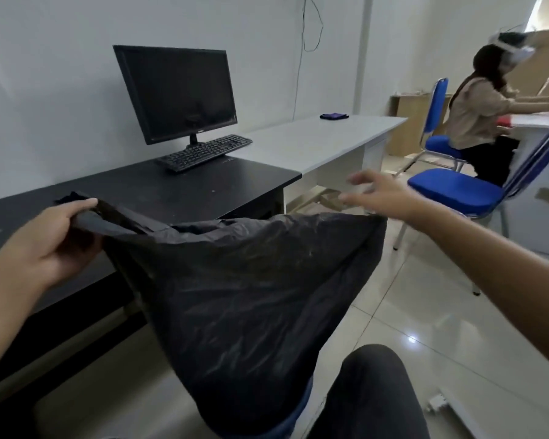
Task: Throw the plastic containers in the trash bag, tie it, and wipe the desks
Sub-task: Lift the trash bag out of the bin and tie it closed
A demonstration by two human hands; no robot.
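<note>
Beside black counter point(187, 191) front edge: trash bag point(251, 296) gripped by left hand point(45, 239), right hand point(384, 194) open.
Better to catch the far rim, then gather evenly.

Monitor point(178, 93) and keyboard point(203, 152) sit where black desk point(171, 191) meets grey desk point(314, 141) (which bears a dark cloth point(334, 116)).

Left hand point(49, 237) grips trash bag point(244, 299); right hand point(382, 193) open.
</note>
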